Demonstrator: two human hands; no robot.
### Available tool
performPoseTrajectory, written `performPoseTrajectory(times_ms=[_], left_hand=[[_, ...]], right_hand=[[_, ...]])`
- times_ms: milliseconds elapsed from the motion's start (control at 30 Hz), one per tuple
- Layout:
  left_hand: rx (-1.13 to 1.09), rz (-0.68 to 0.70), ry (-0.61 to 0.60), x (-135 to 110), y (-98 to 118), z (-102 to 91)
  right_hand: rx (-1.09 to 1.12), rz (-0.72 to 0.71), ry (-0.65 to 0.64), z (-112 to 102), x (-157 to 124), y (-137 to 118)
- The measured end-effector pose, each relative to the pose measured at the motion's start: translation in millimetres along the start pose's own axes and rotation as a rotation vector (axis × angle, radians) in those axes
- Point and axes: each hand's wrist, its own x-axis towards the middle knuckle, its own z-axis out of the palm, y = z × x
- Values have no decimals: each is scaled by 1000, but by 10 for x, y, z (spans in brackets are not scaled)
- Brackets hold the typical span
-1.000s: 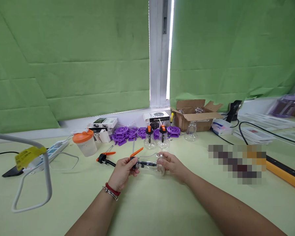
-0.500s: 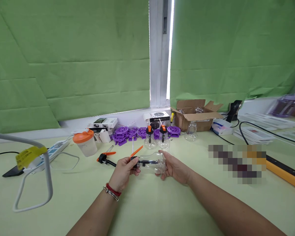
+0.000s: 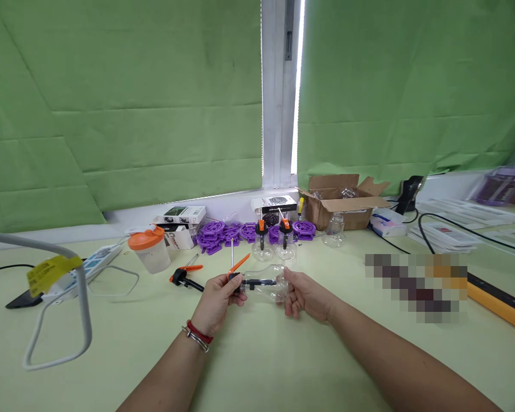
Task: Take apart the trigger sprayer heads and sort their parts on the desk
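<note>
A clear bottle (image 3: pixel 264 290) lies on its side in the air between my hands, its base to the right. Fitted at its neck is a black pump head (image 3: pixel 235 280) with an orange lever and a thin spout; a black tube runs inside the bottle. My left hand (image 3: pixel 218 298) is closed around the pump head. On the bottle's base, my right hand (image 3: pixel 302 294) is closed with thumb and curled fingers. Left of them, another black-and-orange pump head (image 3: pixel 184 278) rests loose on the table. Two assembled pump bottles (image 3: pixel 261 243) stand upright behind.
Purple plastic parts (image 3: pixel 213 232) line the wall. An orange-lidded cup (image 3: pixel 150 250) and a power strip (image 3: pixel 98 260) are at left. An open cardboard box (image 3: pixel 347 209) stands back right, with a bare clear bottle (image 3: pixel 336 230) before it. A grey frame (image 3: pixel 84 309) juts in at left.
My right hand's fingers have curled lower and shifted on the bottle's base. The left hand keeps its grip on the pump head, and the bottle stays nearly in place.
</note>
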Motion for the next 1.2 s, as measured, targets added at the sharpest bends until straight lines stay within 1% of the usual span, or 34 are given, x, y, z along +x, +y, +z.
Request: performPoseTrajectory(times_ms=[67, 133, 200, 267, 333, 400, 500, 600, 733, 867, 933, 1000, 1067, 1133, 1200], left_hand=[[-2, -5, -4, -4, -1, -1], [-10, -14, -10, -4, -4, -13], [-23, -19, -7, 1, -8, -31], [-33, -21, 4, 10, -11, -45], [-36, -26, 13, 20, -11, -49], [-37, -28, 16, 25, -6, -44], [-37, -32, 15, 17, 4, -27], [-44, -48, 11, -3, 13, -8], [-47, -54, -1, -26, 17, 15], [-33, -37, -39, -30, 8, 26], [-36, -33, -45, -27, 7, 23], [-46, -32, -32, -21, 10, 14], [-55, -34, -11, -12, 16, -1], [-66, -40, 10, -3, 19, -17], [-80, -46, 23, 5, 19, -31]], right_hand=[[-81, 41, 23, -21, 26, 26], [-155, 43, 56, -33, 28, 26], [-184, -20, 80, -35, 2, -4], [-174, -118, 94, -36, -42, -45], [-167, -195, 88, -41, -83, -73], [-172, -240, 58, -50, -102, -77], [-158, -253, 31, -57, -95, -60], [-136, -227, 72, -37, -77, -65], [-105, -186, 70, 12, -48, -70], [-76, 16, 70, -2, 22, 26], [-86, 63, 49, -32, 49, 76], [-104, 39, 44, -55, 44, 87], [-116, -21, 69, -61, 5, 54], [-152, -111, 94, -52, -52, -4], [-210, -218, 83, -35, -102, -57]])
